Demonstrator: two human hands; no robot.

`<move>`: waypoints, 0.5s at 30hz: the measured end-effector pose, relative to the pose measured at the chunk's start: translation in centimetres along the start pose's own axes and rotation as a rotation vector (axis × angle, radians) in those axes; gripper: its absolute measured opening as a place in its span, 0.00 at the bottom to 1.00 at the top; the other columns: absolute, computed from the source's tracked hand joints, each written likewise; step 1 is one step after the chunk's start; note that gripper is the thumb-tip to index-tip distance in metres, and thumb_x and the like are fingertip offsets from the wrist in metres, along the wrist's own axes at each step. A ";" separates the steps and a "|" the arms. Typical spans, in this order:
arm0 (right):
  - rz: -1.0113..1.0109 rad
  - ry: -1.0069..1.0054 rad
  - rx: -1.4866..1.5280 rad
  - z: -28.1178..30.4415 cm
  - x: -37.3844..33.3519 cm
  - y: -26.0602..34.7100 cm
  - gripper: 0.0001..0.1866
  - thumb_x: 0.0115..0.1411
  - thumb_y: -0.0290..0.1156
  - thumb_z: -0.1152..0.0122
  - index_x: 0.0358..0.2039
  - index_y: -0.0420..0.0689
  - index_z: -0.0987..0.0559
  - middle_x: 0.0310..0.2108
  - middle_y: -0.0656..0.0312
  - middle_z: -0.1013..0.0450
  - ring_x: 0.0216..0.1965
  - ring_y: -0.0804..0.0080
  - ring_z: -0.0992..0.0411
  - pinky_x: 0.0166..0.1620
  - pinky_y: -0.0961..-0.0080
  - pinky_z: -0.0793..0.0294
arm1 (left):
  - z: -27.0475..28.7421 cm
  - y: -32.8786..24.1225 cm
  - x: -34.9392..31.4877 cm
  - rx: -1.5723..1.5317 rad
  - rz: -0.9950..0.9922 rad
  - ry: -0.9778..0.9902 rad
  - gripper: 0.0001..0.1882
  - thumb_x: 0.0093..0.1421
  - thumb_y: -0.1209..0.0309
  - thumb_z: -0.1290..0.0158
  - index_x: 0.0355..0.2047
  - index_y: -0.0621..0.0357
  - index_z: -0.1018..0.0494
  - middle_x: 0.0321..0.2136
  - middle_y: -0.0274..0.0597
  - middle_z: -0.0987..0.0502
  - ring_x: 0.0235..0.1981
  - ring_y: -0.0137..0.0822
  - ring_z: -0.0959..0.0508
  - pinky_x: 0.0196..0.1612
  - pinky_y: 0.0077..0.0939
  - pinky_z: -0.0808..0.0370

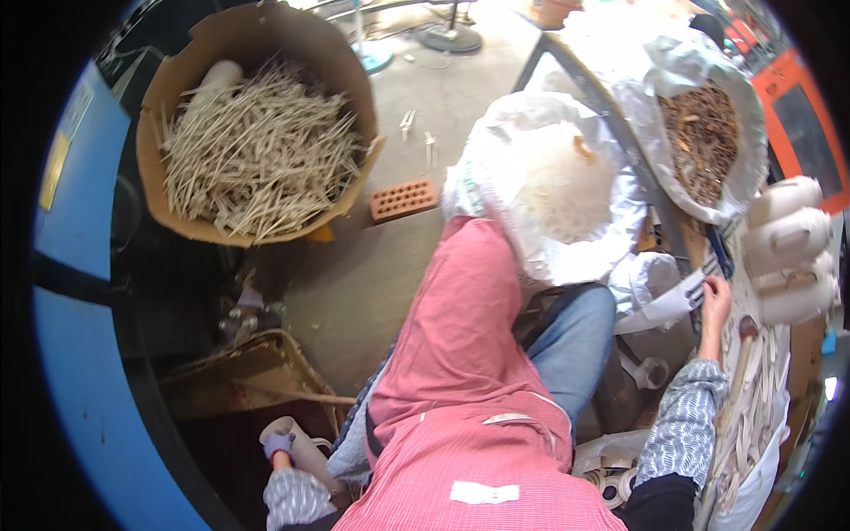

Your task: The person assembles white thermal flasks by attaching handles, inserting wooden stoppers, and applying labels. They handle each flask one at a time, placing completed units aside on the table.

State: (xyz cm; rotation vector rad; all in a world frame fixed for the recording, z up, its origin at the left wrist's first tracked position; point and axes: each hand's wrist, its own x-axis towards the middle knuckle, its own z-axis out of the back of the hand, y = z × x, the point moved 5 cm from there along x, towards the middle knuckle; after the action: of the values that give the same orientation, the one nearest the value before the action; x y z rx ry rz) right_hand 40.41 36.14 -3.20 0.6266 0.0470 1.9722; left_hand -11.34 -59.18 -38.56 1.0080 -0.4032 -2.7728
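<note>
At the lower left, my left hand (280, 445), in a light purple glove, is closed on the rim of a cream plastic jug (310, 457). The jug lies tilted beside my hip. Over on the right, my bare right hand (715, 303) pinches the edge of a white sheet (666, 307) with dark slot-like marks. Too little of the sheet shows to tell its kind. Below that hand, a bundle of long pale strips (742, 416) lies in a white sack.
A large cardboard drum (150, 168) holds many thin cream plastic sprues. Between my knees and the workbench stands a white sack (496, 133) with pale scraps. Another sack (753, 133) contains brown pieces. Several cream jugs (788, 248) stack at right. A red brick (404, 201) lies ahead.
</note>
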 end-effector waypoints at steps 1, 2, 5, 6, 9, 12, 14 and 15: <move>-0.062 -0.009 0.103 0.4 -0.8 1.0 0.13 0.51 0.23 0.38 0.39 0.38 0.20 0.38 0.53 0.24 0.41 0.60 0.27 0.49 0.68 0.30 | 2.7 -1.5 -0.2 -0.092 -0.097 -0.091 0.20 0.46 0.59 0.35 0.40 0.51 0.19 0.41 0.47 0.20 0.45 0.44 0.22 0.50 0.36 0.26; 0.060 -0.053 0.042 0.5 -0.9 2.4 0.13 0.50 0.23 0.37 0.39 0.38 0.20 0.38 0.53 0.24 0.41 0.60 0.27 0.48 0.67 0.30 | 6.4 -3.4 -2.0 -0.246 -0.222 -0.155 0.17 0.44 0.61 0.34 0.35 0.52 0.19 0.36 0.47 0.20 0.40 0.44 0.21 0.46 0.37 0.25; 0.075 -0.086 0.038 1.1 -1.7 2.1 0.14 0.48 0.24 0.35 0.38 0.38 0.20 0.38 0.53 0.24 0.42 0.60 0.27 0.48 0.67 0.29 | 21.6 -12.7 -11.2 -0.511 -0.801 -0.376 0.07 0.42 0.74 0.35 0.22 0.57 0.23 0.23 0.43 0.24 0.28 0.41 0.23 0.33 0.37 0.27; 0.035 -0.076 0.066 1.5 -1.7 2.5 0.14 0.48 0.26 0.34 0.38 0.39 0.19 0.38 0.54 0.24 0.41 0.60 0.27 0.47 0.67 0.29 | 27.3 -17.2 -16.8 -0.528 -1.002 -0.446 0.09 0.38 0.76 0.35 0.20 0.56 0.25 0.21 0.41 0.27 0.26 0.42 0.25 0.31 0.38 0.29; -0.013 -0.062 0.071 1.5 -0.4 5.5 0.12 0.48 0.29 0.34 0.35 0.43 0.18 0.35 0.57 0.23 0.39 0.58 0.27 0.44 0.67 0.29 | 37.8 -26.3 -34.9 -0.244 -1.468 -0.876 0.11 0.35 0.72 0.36 0.21 0.51 0.27 0.24 0.36 0.31 0.30 0.42 0.29 0.37 0.37 0.34; -0.065 -0.061 0.034 2.7 -0.4 5.5 0.09 0.49 0.30 0.34 0.33 0.46 0.18 0.33 0.58 0.24 0.39 0.57 0.28 0.43 0.66 0.29 | 38.6 -33.5 -45.8 0.152 -1.926 -1.048 0.09 0.40 0.67 0.40 0.23 0.48 0.27 0.25 0.33 0.31 0.30 0.40 0.29 0.40 0.41 0.32; -0.031 -0.049 -0.035 2.9 0.3 6.0 0.10 0.48 0.30 0.34 0.32 0.45 0.20 0.32 0.59 0.24 0.38 0.58 0.26 0.41 0.66 0.28 | 35.0 -36.8 -48.6 0.074 -2.073 -0.784 0.06 0.50 0.67 0.46 0.29 0.48 0.23 0.31 0.33 0.28 0.35 0.39 0.29 0.39 0.34 0.29; 0.002 -0.032 -0.065 2.6 0.7 6.6 0.10 0.48 0.29 0.34 0.32 0.43 0.20 0.31 0.59 0.24 0.36 0.60 0.25 0.39 0.67 0.28 | 32.8 -38.3 -51.0 0.396 -2.173 -0.630 0.06 0.52 0.66 0.48 0.30 0.49 0.28 0.35 0.38 0.30 0.39 0.36 0.31 0.42 0.30 0.30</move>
State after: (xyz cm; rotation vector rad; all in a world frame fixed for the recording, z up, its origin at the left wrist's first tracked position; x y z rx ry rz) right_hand 35.89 32.98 1.33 0.6157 -0.0369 1.9569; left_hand 3.77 -3.97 4.69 0.3540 0.6933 -5.1310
